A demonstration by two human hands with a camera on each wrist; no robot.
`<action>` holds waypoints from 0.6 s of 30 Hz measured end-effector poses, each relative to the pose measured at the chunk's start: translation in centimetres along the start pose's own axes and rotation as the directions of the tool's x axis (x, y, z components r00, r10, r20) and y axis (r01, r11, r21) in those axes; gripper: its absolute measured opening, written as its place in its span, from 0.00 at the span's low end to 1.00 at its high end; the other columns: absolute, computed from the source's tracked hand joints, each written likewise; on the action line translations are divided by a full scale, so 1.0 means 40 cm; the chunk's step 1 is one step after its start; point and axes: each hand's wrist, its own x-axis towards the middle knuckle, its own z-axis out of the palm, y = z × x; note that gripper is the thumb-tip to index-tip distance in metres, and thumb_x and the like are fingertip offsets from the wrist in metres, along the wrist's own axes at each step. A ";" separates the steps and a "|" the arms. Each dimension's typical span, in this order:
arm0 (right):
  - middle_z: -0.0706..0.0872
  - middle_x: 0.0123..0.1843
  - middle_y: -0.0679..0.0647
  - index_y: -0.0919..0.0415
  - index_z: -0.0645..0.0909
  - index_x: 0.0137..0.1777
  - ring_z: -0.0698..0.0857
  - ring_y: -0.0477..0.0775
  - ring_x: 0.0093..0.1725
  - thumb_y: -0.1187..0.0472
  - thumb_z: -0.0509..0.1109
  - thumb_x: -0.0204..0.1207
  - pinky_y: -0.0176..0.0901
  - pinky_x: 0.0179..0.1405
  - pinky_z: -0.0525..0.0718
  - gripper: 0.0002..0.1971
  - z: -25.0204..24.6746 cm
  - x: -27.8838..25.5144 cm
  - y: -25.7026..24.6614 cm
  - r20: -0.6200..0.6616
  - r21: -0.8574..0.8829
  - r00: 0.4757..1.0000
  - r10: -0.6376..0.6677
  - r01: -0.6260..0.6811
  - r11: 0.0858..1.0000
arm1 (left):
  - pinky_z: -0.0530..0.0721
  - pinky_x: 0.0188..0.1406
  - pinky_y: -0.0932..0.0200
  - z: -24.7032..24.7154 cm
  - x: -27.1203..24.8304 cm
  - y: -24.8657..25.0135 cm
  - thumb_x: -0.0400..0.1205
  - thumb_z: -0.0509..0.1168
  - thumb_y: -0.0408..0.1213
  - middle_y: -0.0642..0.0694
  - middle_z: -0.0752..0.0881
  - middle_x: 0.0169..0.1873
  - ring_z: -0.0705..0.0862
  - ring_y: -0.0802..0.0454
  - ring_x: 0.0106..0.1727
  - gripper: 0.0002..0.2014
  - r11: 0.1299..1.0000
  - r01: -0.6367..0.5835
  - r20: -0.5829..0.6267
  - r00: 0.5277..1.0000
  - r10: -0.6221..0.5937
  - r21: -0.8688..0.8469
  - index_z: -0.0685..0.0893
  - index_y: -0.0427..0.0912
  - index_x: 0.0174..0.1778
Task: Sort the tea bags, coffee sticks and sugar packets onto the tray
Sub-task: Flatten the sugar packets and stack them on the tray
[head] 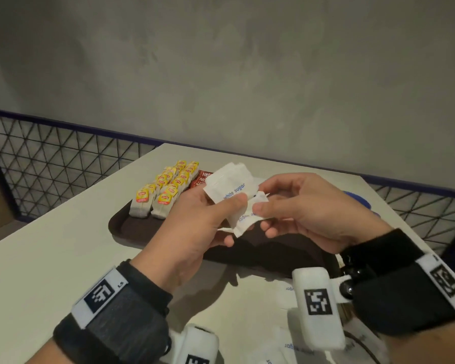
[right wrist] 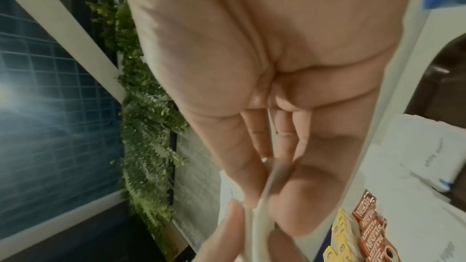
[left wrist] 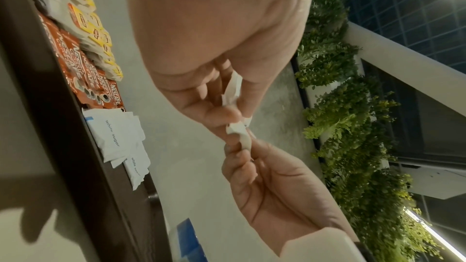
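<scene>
1. Two hands share white sugar packets (head: 227,189) above the tray (head: 121,224): left hand (head: 195,222) pinches the stack; right hand (head: 300,208) pinches one, seemingly separating it.
2. Tea bags (head: 163,190) fill the tray's far-left corner, Nescafé sticks (head: 199,179) beside them, grouped by kind.

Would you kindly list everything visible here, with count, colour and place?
Tea bags: many, white with yellow tags, two rows on tray's far left.
Coffee sticks: several, red, beside the tea bags.
Sugar packets: several, white, held above tray; more on tray and near table edge.
Tray: one, dark brown, on table.
Table: one, off-white.
Blue object: one, behind right hand.
Left hand: grips packets.
Right hand: pinches one packet.
</scene>
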 end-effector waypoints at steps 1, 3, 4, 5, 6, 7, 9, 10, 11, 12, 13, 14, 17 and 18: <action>0.89 0.46 0.72 0.72 0.84 0.61 0.87 0.57 0.34 0.75 0.78 0.74 0.42 0.32 0.90 0.16 -0.001 0.001 -0.002 -0.018 -0.034 1.000 -0.024 0.023 0.999 | 0.79 0.23 0.62 0.001 -0.001 0.003 0.86 0.71 0.38 0.43 0.95 0.50 0.89 0.54 0.35 0.12 1.000 0.015 -0.005 1.000 -0.015 -0.013 0.89 0.45 0.65; 0.90 0.45 0.71 0.72 0.86 0.58 0.87 0.58 0.34 0.75 0.78 0.74 0.41 0.30 0.89 0.13 -0.009 0.004 0.003 -0.043 -0.121 0.998 -0.055 0.049 0.991 | 0.80 0.22 0.63 0.001 -0.001 0.006 0.86 0.70 0.39 0.43 0.95 0.50 0.90 0.53 0.36 0.12 0.998 0.048 -0.020 0.999 -0.049 -0.046 0.88 0.45 0.66; 0.91 0.45 0.70 0.70 0.87 0.56 0.88 0.57 0.33 0.74 0.78 0.74 0.41 0.30 0.89 0.11 -0.015 0.006 0.006 -0.054 -0.178 0.997 -0.062 0.052 0.983 | 0.80 0.22 0.63 -0.001 0.001 0.007 0.87 0.69 0.39 0.43 0.95 0.50 0.91 0.53 0.37 0.13 0.996 0.060 -0.023 0.998 -0.062 -0.068 0.87 0.44 0.66; 0.92 0.43 0.68 0.68 0.88 0.54 0.88 0.55 0.33 0.73 0.78 0.75 0.41 0.30 0.89 0.09 -0.021 0.007 0.009 -0.059 -0.240 0.996 -0.067 0.051 0.970 | 0.80 0.22 0.63 -0.004 0.003 0.008 0.88 0.68 0.39 0.43 0.95 0.51 0.92 0.51 0.38 0.13 0.994 0.069 -0.021 0.997 -0.071 -0.085 0.86 0.44 0.68; 0.92 0.42 0.66 0.66 0.89 0.52 0.89 0.54 0.33 0.72 0.78 0.75 0.41 0.30 0.88 0.07 -0.028 0.007 0.010 -0.059 -0.294 0.996 -0.074 0.053 0.954 | 0.81 0.23 0.63 -0.008 0.006 0.007 0.88 0.67 0.39 0.42 0.95 0.52 0.93 0.50 0.42 0.13 0.993 0.073 -0.015 0.997 -0.075 -0.088 0.85 0.44 0.69; 0.92 0.41 0.65 0.66 0.89 0.49 0.88 0.53 0.32 0.71 0.78 0.76 0.42 0.30 0.87 0.05 -0.035 0.009 0.010 -0.057 -0.329 0.995 -0.082 0.058 0.943 | 0.81 0.24 0.63 -0.012 0.009 0.006 0.89 0.67 0.40 0.43 0.95 0.54 0.93 0.48 0.46 0.14 0.994 0.073 -0.009 0.997 -0.074 -0.081 0.85 0.45 0.69; 0.92 0.41 0.65 0.65 0.89 0.44 0.86 0.51 0.32 0.71 0.78 0.75 0.43 0.31 0.85 0.02 -0.046 0.010 0.003 -0.049 -0.341 0.993 -0.105 0.082 0.937 | 0.82 0.25 0.64 -0.017 0.013 0.001 0.88 0.68 0.39 0.44 0.95 0.55 0.93 0.47 0.48 0.14 0.996 0.068 -0.004 0.998 -0.068 -0.060 0.85 0.45 0.69; 0.92 0.41 0.65 0.64 0.89 0.40 0.85 0.50 0.33 0.70 0.77 0.74 0.45 0.34 0.83 0.03 -0.051 0.010 -0.002 -0.050 -0.338 0.991 -0.124 0.100 0.936 | 0.82 0.25 0.64 -0.018 0.014 -0.002 0.87 0.69 0.38 0.45 0.95 0.55 0.93 0.48 0.48 0.14 0.997 0.063 -0.003 0.998 -0.063 -0.055 0.86 0.44 0.69; 0.92 0.40 0.64 0.64 0.89 0.37 0.84 0.51 0.35 0.70 0.76 0.72 0.47 0.38 0.81 0.04 -0.056 0.011 -0.007 -0.059 -0.346 0.988 -0.144 0.115 0.931 | 0.82 0.25 0.65 -0.018 0.015 -0.004 0.86 0.70 0.37 0.45 0.95 0.54 0.94 0.48 0.47 0.14 0.997 0.059 0.000 0.998 -0.059 -0.055 0.86 0.44 0.68; 0.92 0.40 0.64 0.64 0.88 0.36 0.83 0.53 0.37 0.69 0.75 0.71 0.49 0.43 0.79 0.04 -0.059 0.008 -0.012 -0.072 -0.355 0.984 -0.162 0.127 0.926 | 0.82 0.24 0.65 -0.017 0.015 -0.006 0.85 0.71 0.36 0.44 0.95 0.55 0.93 0.48 0.46 0.14 0.997 0.056 0.006 0.998 -0.055 -0.061 0.87 0.44 0.67; 0.90 0.39 0.66 0.65 0.87 0.35 0.82 0.57 0.39 0.69 0.74 0.70 0.53 0.46 0.76 0.04 -0.061 0.005 -0.017 -0.085 -0.353 0.981 -0.176 0.136 0.926 | 0.82 0.24 0.65 -0.016 0.016 -0.007 0.84 0.72 0.35 0.44 0.95 0.55 0.93 0.47 0.44 0.15 0.996 0.051 0.014 0.999 -0.050 -0.070 0.87 0.45 0.67; 0.89 0.40 0.69 0.67 0.86 0.35 0.79 0.59 0.40 0.70 0.74 0.69 0.55 0.47 0.73 0.04 -0.063 0.002 -0.022 -0.097 -0.337 0.979 -0.181 0.139 0.931 | 0.82 0.24 0.65 -0.016 0.016 -0.007 0.83 0.73 0.34 0.43 0.95 0.55 0.92 0.47 0.43 0.15 0.996 0.047 0.023 0.999 -0.045 -0.077 0.87 0.45 0.66; 0.87 0.49 0.76 0.73 0.85 0.39 0.80 0.63 0.42 0.70 0.73 0.65 0.57 0.48 0.72 0.05 -0.065 0.000 -0.031 -0.113 -0.273 0.977 -0.180 0.144 0.951 | 0.82 0.23 0.65 -0.017 0.020 -0.009 0.80 0.75 0.35 0.41 0.95 0.53 0.90 0.50 0.35 0.17 0.997 0.037 0.044 0.998 -0.033 -0.073 0.88 0.45 0.65; 0.87 0.51 0.76 0.75 0.84 0.40 0.82 0.65 0.43 0.71 0.73 0.66 0.58 0.50 0.75 0.06 -0.064 0.001 -0.031 -0.111 -0.242 0.977 -0.181 0.150 0.959 | 0.81 0.22 0.65 -0.018 0.020 -0.009 0.78 0.76 0.35 0.40 0.95 0.52 0.89 0.51 0.32 0.18 0.997 0.032 0.048 0.998 -0.029 -0.064 0.88 0.45 0.65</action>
